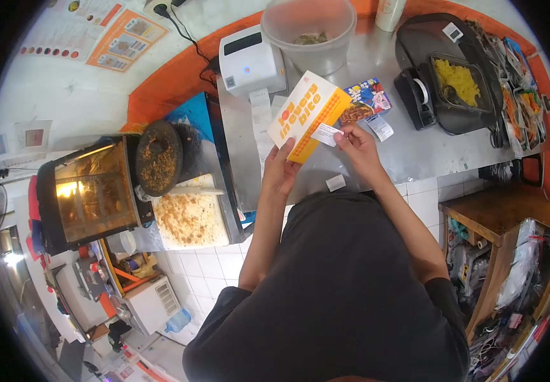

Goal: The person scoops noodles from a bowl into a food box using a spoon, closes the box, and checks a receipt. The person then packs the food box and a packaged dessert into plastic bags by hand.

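Note:
My left hand grips the near end of a white and yellow food carton, held tilted over the steel table. Between the thumb and fingers of my right hand is a small printed paper label. The label overlaps the carton's yellow side; whether it touches the carton I cannot tell. Just beyond my right hand lies a colourful printed box, with another paper slip at its near edge. A further small slip lies by the table's front edge.
A white label printer trails a paper strip at the back left, beside a clear plastic bucket. To the right are a black tape dispenser and a tub of yellow food. A knife rests on a crumb-covered cutting board at left.

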Tool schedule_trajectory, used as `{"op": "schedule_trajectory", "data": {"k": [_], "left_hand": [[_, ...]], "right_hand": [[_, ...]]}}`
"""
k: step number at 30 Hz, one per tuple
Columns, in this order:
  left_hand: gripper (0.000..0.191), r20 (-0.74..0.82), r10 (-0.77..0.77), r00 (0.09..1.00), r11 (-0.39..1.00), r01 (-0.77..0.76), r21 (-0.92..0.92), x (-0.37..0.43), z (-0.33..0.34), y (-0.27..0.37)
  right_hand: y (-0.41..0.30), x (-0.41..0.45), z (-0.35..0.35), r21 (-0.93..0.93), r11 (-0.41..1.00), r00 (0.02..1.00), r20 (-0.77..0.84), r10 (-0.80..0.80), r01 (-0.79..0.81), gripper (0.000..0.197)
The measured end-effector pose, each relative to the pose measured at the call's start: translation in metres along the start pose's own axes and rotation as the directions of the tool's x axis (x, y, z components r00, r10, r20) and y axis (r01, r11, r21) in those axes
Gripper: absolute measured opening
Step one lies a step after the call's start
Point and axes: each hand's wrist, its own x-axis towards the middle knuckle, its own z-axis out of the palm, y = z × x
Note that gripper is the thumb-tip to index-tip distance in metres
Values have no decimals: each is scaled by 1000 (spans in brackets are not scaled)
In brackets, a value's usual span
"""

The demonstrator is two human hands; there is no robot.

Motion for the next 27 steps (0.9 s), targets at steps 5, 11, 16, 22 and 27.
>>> {"op": "schedule_trajectory", "data": {"k": [5, 11, 16, 22, 27], "left_hand": [[46, 31, 62, 998, 998, -62, 20, -23, 20, 10], [49, 86, 105, 991, 994, -107, 8, -41, 26, 16], [52, 157, -20, 987, 998, 30, -59, -51, 22, 26], [56, 213, -47, 976, 997, 34, 64, -51, 7, 31], [58, 124, 37, 992, 998, -42, 39, -56, -6, 27]], "right_hand": [[7, 8, 1, -66, 996, 996, -72, -57, 52, 21], [-7, 2, 5, -21, 988, 987, -36, -156, 155, 16], [-30, -3, 0, 127, 990, 990, 122, -69, 53, 16], [-46, 4, -9, 26, 998, 977, 205, -54, 50, 23], [29, 13, -42, -624, 744, 908, 129, 398, -238, 55]]}}
